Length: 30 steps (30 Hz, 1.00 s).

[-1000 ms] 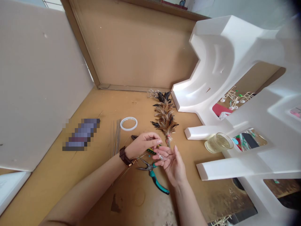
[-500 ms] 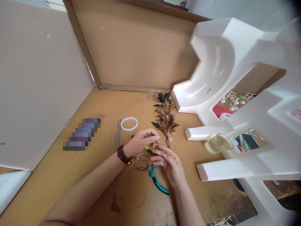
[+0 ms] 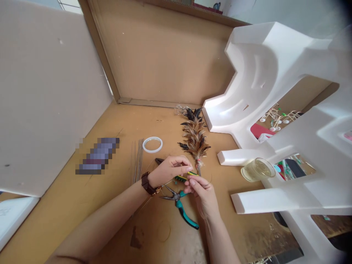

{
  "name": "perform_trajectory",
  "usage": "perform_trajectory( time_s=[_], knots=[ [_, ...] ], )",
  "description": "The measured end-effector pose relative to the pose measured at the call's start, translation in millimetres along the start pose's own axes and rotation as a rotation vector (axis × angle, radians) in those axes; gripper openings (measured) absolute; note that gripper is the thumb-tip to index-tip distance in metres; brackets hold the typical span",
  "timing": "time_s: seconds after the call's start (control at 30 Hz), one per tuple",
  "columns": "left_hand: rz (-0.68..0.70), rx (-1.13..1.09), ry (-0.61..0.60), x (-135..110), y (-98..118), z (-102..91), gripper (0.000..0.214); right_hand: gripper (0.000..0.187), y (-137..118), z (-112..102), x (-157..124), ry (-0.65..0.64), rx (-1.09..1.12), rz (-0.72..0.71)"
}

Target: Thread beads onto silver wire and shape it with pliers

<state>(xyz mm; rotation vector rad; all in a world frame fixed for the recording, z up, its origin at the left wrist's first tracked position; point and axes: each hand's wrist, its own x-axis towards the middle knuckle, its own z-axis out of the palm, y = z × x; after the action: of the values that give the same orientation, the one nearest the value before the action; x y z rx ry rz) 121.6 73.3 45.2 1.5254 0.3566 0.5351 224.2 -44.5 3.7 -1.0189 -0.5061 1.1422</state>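
Note:
My left hand point(image 3: 176, 170), with a brown watch point(image 3: 147, 184) on its wrist, has thumb and index finger pinched together; what lies between them is too small to make out. Just below and to the right, my right hand point(image 3: 202, 190) pinches a thin wire point(image 3: 211, 179), whose end curves out past the fingers. Under the hands are pliers with yellow-and-green handles point(image 3: 180, 178), partly hidden, and teal-handled long-nose pliers point(image 3: 176, 197) with their jaws apart. More thin wires run beneath my left wrist. A brown and black feather bundle point(image 3: 194, 135) lies beyond my hands.
Straight wires point(image 3: 139, 161) lie beside a white tape roll point(image 3: 152, 151). A blurred-out dark object point(image 3: 97, 156) is at left. At right, a cup of pale yellow liquid point(image 3: 257, 171) stands by a large white foam piece point(image 3: 247, 201). Cardboard point(image 3: 170, 55) walls the back.
My fingers have drawn closer together, and my left hand has shifted slightly right. The glittery piece seen at my right fingertips is now hidden. The view has moved slightly.

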Motion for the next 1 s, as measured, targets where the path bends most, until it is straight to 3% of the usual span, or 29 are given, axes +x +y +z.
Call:
perform_trajectory(
  time_s=[0.1,0.17,0.2,0.23,0.33,0.47,0.67,1.0],
  knots=[
    [0.023,0.118,-0.090,2,-1,-7.9,0.017,0.016,3,-2,1,0.022,-0.015,-0.022],
    [0.016,0.408,-0.123,5,-2,-26.3,0.021,0.015,3,-3,2,0.043,-0.001,-0.028],
    [0.005,0.622,-0.087,8,-2,-39.6,0.021,0.014,3,-3,3,0.059,0.014,-0.028],
    [-0.034,0.892,0.066,11,-3,-55.1,0.021,0.014,2,-3,3,0.073,0.032,-0.023],
    [-0.149,1.150,0.339,21,-10,-104.4,0.029,0.014,1,-2,4,0.081,0.079,-0.006],
    [-0.279,1.354,0.420,31,-32,-144.4,0.024,0.015,0,-3,5,0.067,0.103,-0.008],
    [-0.360,1.513,0.437,30,-60,-147.4,0.028,0.016,1,-4,5,0.077,0.086,-0.005],
    [-0.396,1.531,0.509,33,-72,-146.9,0.033,0.016,1,-2,7,0.103,0.064,0.003]
  ],
)
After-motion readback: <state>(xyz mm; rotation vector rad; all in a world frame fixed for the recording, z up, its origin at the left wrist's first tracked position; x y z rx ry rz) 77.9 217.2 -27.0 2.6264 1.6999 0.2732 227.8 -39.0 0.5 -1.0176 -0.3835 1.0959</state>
